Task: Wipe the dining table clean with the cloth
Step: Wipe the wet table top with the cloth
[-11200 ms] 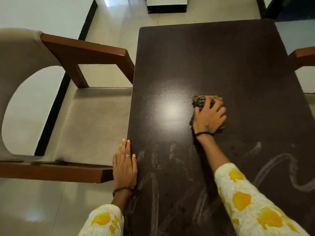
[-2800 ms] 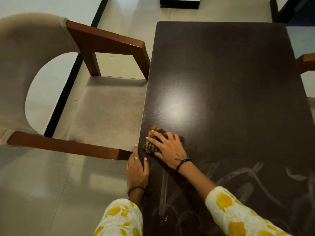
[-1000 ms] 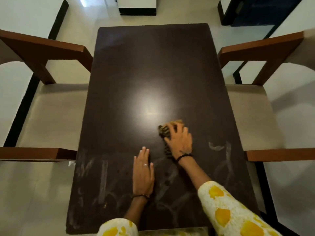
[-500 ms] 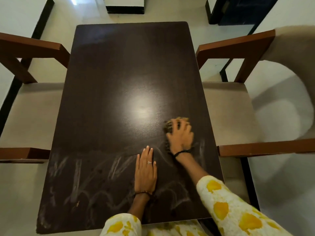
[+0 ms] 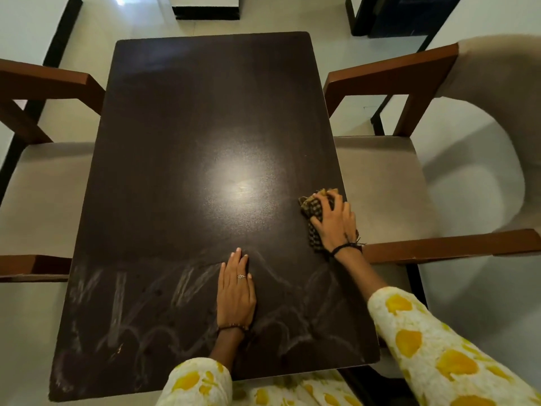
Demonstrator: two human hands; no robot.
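bench: dark brown rectangular top, glare spot near centre, pale smeary wipe streaks across the 6 o'clock end.
cloth: brown checked, bunched, lying on the bench at its 3 o'clock edge, partly under the right hand.
right hand: on top of the cloth, fingers spread and bent over it, pressing it to the bench; black band at wrist.
left hand: flat on the bench around 6 o'clock of the glare spot, fingers straight and together, holding nothing; ring on one finger, bead bracelet at wrist.
sleeves: white with yellow blotches.
chairs: wooden arms, beige seats, one at 3 o'clock, one at 9 o'clock of the bench.
writing: none readable.
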